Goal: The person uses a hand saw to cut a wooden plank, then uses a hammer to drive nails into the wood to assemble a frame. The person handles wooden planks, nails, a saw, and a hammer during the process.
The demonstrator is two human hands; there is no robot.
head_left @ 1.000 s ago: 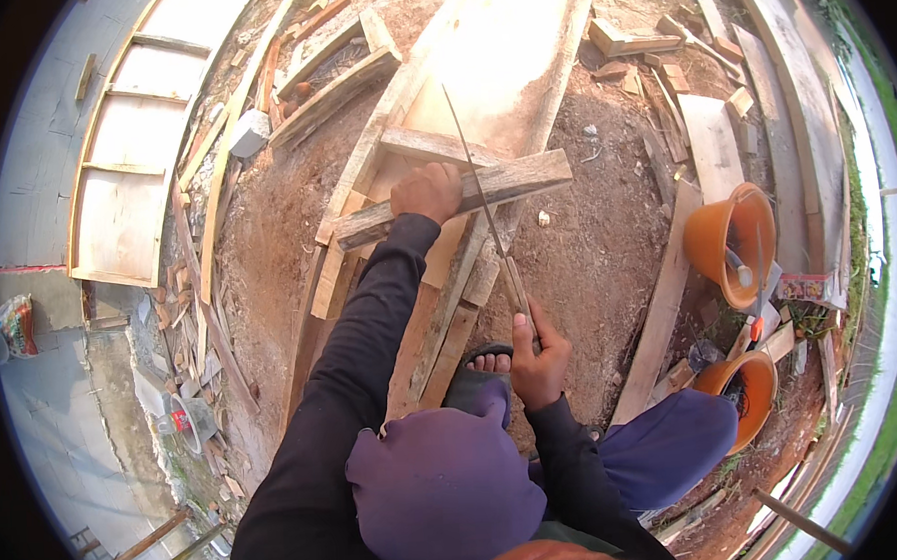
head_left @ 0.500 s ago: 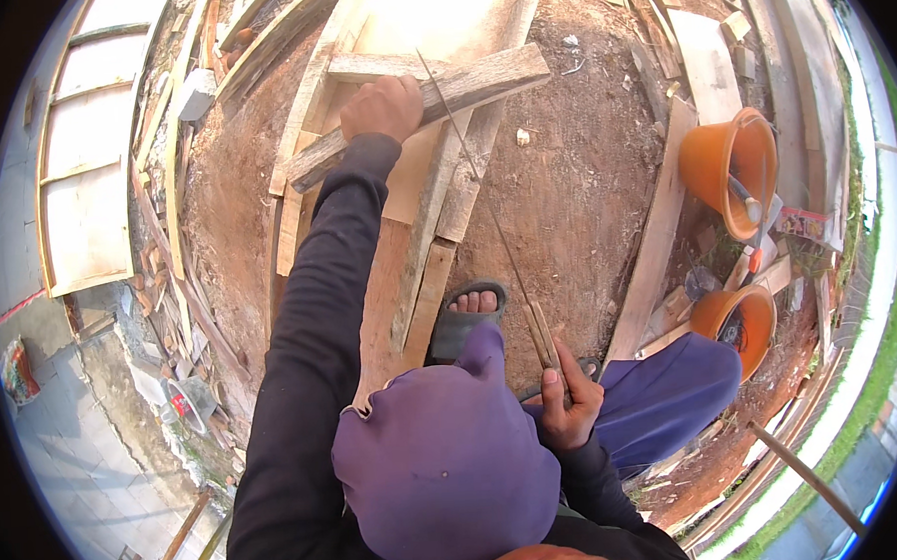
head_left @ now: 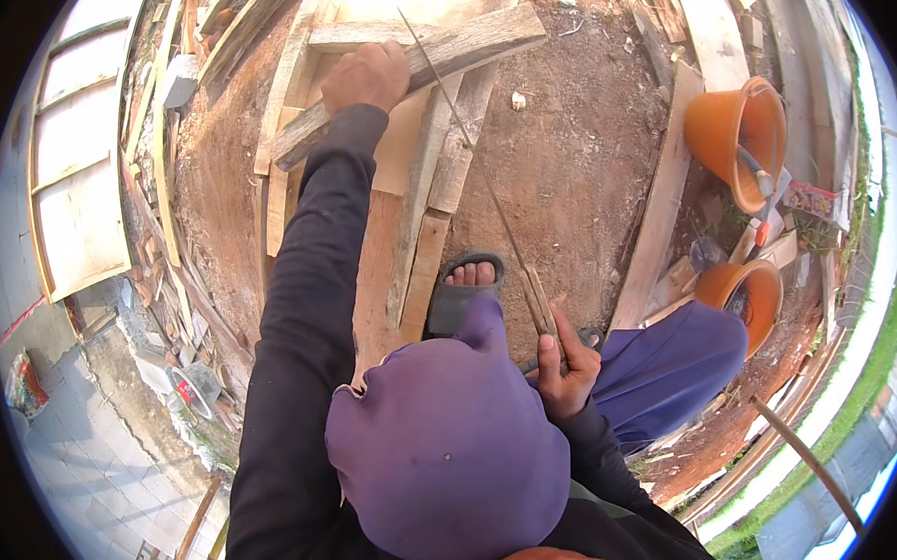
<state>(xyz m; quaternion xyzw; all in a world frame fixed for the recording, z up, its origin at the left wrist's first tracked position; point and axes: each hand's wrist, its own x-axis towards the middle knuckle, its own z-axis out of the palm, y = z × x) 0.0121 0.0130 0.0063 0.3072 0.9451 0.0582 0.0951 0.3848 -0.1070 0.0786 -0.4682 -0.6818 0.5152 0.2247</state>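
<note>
My left hand [head_left: 365, 77] is closed over a rough timber plank [head_left: 483, 46], which lies slanted across a wooden frame of boards [head_left: 432, 186]. In my right hand [head_left: 567, 363], low and near my bent right leg, is the wooden handle of a handsaw [head_left: 487, 190]. Its thin blade shows almost edge-on and runs up and away across the plank, just right of my left hand. The blade's far tip sticks out beyond the plank. How deep the teeth sit in the wood cannot be made out.
Two orange buckets [head_left: 725, 138] with tools lie tipped among offcuts on the right. A long board [head_left: 657, 206] stretches over the dirt beside them. My sandalled foot [head_left: 466, 291] stands by the frame. A panel [head_left: 83, 156] and scrap strips are at the left.
The scene sits a little higher in view, as the camera has shifted. Both hands keep their hold, and the saw still crosses the plank at nearly the same spot.
</note>
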